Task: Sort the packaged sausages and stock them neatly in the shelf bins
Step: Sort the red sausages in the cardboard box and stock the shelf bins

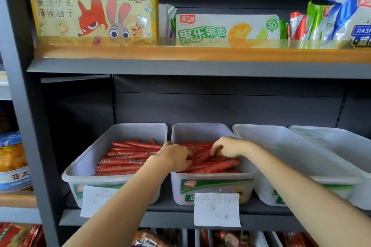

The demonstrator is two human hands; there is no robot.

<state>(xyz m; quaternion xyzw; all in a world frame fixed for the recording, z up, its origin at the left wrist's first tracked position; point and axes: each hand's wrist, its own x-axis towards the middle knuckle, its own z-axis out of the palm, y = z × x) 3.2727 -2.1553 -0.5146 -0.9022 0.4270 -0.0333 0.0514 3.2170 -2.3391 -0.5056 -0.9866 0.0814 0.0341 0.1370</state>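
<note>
Reaching into the second white bin (212, 178), both hands are seen among red packaged sausages (216, 166). The left hand (176, 157) and right hand (227, 149) have fingers curled down onto the sticks; a firm grip cannot be told. The sausages' long axes run left to right, directly beneath the fingertips. Beyond, a neater left bin (80, 168) is filled.

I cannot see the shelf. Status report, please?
Both hands, left and right, in second bin, gripping sausages. First bin stocked neatly. Nothing in the way.
</note>
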